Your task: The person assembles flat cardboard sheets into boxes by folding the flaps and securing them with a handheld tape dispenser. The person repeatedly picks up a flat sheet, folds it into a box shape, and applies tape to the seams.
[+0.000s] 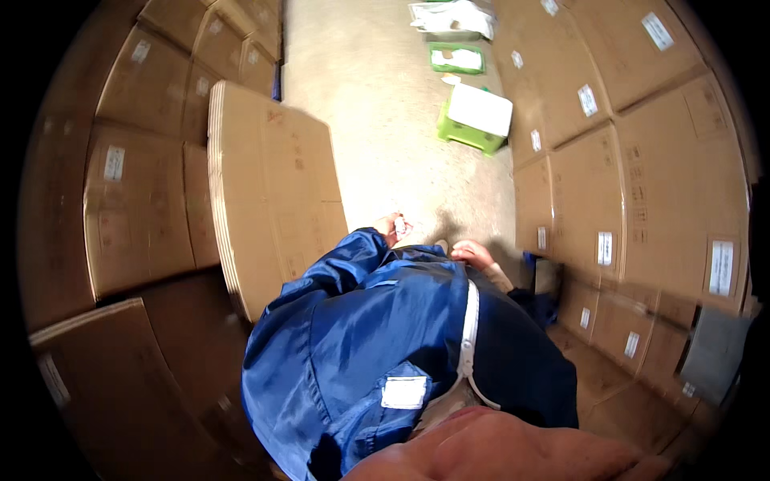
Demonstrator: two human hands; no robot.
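Observation:
My left hand is in front of my body, just right of a stack of flat cardboard sheets. Its fingers are curled together, and what they hold, if anything, is too small to tell. The sheets stand tilted along my left sleeve; whether my arm touches them I cannot tell. Slightly lower and to the right is my right hand, its fingers loosely bent with no object visible in them. Both sleeves and the jacket are shiny blue.
Stacked cardboard boxes line the left side, and taller boxes with white labels form the right side. A pale floor runs between them. Along its right edge are a green stool with a white top, a green tray and a white plastic-covered bundle.

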